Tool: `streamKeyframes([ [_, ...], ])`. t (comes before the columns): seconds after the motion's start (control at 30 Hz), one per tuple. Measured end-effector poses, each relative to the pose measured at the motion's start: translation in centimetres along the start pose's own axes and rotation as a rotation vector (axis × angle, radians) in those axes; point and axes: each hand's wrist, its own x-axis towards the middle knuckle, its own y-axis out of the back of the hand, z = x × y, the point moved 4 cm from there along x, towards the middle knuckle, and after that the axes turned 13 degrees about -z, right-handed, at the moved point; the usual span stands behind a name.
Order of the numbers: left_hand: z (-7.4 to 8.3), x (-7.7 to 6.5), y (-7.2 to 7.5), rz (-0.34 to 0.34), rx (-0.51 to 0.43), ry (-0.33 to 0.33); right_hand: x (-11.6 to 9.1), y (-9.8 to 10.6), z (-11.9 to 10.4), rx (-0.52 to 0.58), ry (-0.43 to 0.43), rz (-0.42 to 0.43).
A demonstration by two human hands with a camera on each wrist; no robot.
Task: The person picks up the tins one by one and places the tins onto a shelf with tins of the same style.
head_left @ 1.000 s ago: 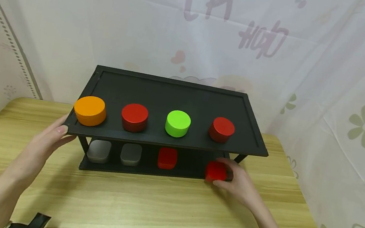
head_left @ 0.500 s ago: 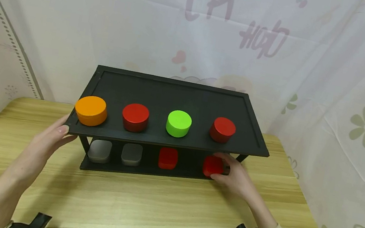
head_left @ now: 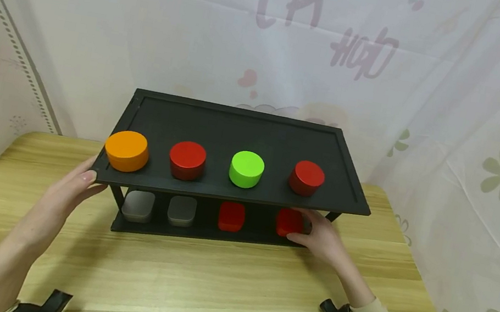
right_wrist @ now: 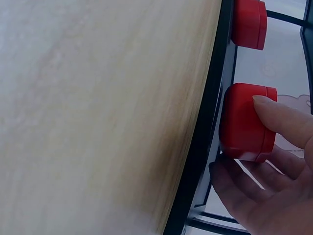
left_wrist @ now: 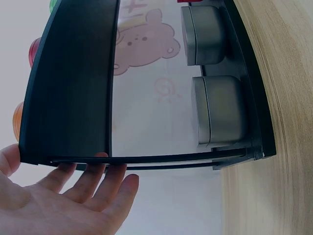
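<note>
A black two-tier shelf (head_left: 234,131) stands on the wooden table. My left hand (head_left: 65,190) grips the left end of its top board, thumb at the edge and fingers underneath. On the lower board, my right hand (head_left: 323,238) holds a red square tin (right_wrist: 247,122) near the right end. The thumb lies on the tin's front by the lid; the other fingers reach beside and behind it, partly hidden. To its left on that board sit another red square tin (head_left: 231,217) and two grey square tins (head_left: 181,211) (head_left: 138,206).
Along the front of the upper board stand round tins: orange (head_left: 127,151), red (head_left: 186,160), green (head_left: 246,169) and a second red one (head_left: 307,179). A printed white cloth (head_left: 192,28) hangs behind the table (head_left: 186,290).
My right hand has shifted left and farther back with the red square tin, bringing it deeper over the lower board. The left hand keeps its place on the shelf.
</note>
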Motion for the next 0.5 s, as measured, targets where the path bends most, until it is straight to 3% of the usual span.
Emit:
streamKeyframes([
  [0.5,-0.11,-0.04,-0.02,0.011,0.008,0.031,0.63,-0.30,0.03,0.031,-0.010,-0.044],
])
